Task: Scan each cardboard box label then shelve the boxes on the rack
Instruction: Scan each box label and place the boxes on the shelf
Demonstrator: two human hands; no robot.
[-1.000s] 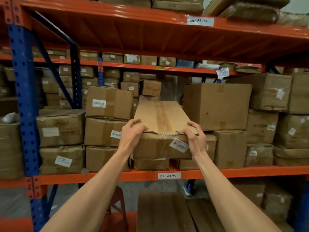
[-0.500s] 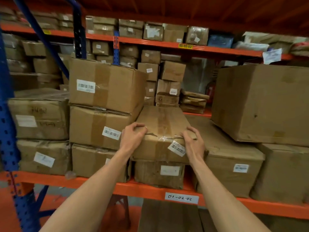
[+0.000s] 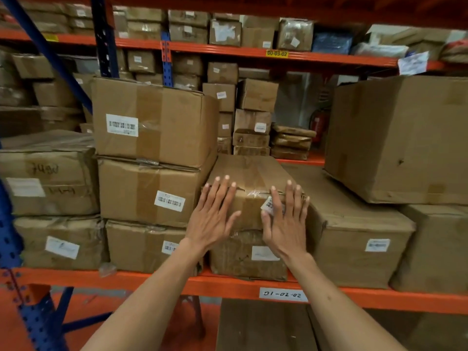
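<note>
where the right hand point(image 3: 285, 224) lies flat, it half hides the box point(image 3: 249, 178) label point(image 3: 268, 205).

Warehouse: orange-and-blue rack point(image 3: 228, 285) (location tag point(image 3: 283, 294) on beam), stacked barcode-labelled cardboard boxes point(image 3: 152, 122).

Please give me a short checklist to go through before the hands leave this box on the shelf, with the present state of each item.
1. Box rests on the lower box, not hanging in the air: ok.
2. Both hands flat on its front, left hand and right hand, fingers open, no grip: ok.
3. Box pushed fully in: not ok, its front stands further back than the lower box's front.
4. Box label readable from the aisle: cannot tell, the right hand covers part of it.
5. Box clear of the stack at left: cannot tell, they look very close.
</note>
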